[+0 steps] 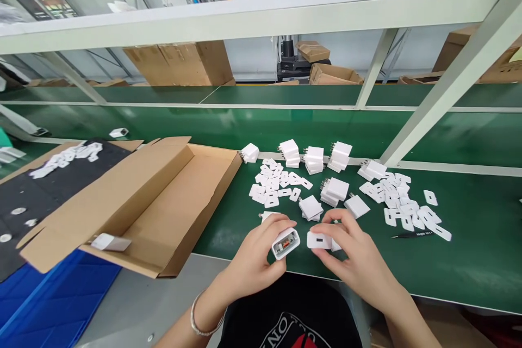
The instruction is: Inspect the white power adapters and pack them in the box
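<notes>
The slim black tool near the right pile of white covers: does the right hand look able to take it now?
Probably not yet: the right hand holds a white cover. Once freed, its way looks open, as the slim black tool's left end lies uncovered.

Near six o'clock, tilted white housing (285, 243), open end baring inner parts; apart, at its three o'clock, dark-slotted white cap (319, 240).
</notes>
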Demonstrator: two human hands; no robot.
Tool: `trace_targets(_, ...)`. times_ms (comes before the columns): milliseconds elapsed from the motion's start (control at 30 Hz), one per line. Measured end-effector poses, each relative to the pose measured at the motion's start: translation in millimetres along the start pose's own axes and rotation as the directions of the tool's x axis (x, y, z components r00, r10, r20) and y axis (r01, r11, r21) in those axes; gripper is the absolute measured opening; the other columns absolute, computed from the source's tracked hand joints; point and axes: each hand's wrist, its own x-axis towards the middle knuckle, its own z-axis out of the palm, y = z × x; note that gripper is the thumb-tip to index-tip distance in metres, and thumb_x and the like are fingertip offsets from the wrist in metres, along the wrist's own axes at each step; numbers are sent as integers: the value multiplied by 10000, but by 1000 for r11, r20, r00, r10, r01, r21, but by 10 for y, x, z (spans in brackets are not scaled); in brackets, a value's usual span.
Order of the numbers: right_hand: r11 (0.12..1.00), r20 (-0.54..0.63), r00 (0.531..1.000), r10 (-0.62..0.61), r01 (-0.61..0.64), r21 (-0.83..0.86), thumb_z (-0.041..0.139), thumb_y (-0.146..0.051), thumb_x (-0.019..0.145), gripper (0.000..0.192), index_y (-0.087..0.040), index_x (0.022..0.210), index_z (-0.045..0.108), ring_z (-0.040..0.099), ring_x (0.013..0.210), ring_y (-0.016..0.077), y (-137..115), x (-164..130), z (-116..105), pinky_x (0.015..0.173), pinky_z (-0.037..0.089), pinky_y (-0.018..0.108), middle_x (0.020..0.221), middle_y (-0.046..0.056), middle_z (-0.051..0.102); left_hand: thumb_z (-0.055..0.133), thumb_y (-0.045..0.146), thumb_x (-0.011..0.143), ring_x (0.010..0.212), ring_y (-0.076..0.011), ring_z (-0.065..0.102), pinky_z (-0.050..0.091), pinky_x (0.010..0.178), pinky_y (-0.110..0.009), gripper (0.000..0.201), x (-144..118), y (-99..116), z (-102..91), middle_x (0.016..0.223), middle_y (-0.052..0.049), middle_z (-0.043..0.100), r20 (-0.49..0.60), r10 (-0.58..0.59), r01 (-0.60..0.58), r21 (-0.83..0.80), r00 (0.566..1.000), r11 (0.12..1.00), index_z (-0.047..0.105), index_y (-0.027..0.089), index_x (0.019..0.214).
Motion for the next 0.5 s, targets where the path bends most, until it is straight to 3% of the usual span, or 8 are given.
trace_targets(133, 969, 58, 983, 175, -162, -187, 547, -291, 1044, 155, -286, 1157, 652, 691, 732, 164, 241, -141, -142, 625, 551, 291, 1172, 41, 671, 523, 59, 890, 1066, -226, 661, 556, 895, -348, 520, -76, 15, -41, 1239, -77, 647, -66, -107, 104, -49, 992, 993, 522, 294, 1354)
trace_targets(300, 778, -203, 872, 446, -489, -393, 581, -385, 956, 191, -256, 1049, 687, 701, 687, 214, 882, -494, -345, 542, 511, 316, 1092, 68, 701, 504, 170, 1000, 964, -208, 671, 550, 796, -301, 313, -221, -93, -10, 1189, -78, 675, -85, -271, 257, -141, 959, 956, 576, 277, 1285)
trace_targets(367, 752, -237, 845, 479, -535, -386, 579, -381, 932, 252, -239, 1098, 705, 685, 666, 211, 1078, -592, -339, 533, 512, 324, 1107, 91, 696, 515, 193, 1006, 983, -219, 685, 560, 798, -303, 290, -256, -142, 55, 1186, -79, 690, -78, -302, 285, -171, 950, 943, 594, 274, 1273)
trace_targets(500, 795, -290, 852, 436, -515, -319, 539, -338, 955, 365, -231, 1264, 700, 651, 695, 194, 1277, -772, -381, 628, 570, 343, 1158, 109, 678, 555, 203, 996, 1080, -250, 703, 585, 860, -327, 307, -298, -198, 189, 1198, -80, 703, -66, -316, 295, -217, 947, 930, 615, 282, 1286)
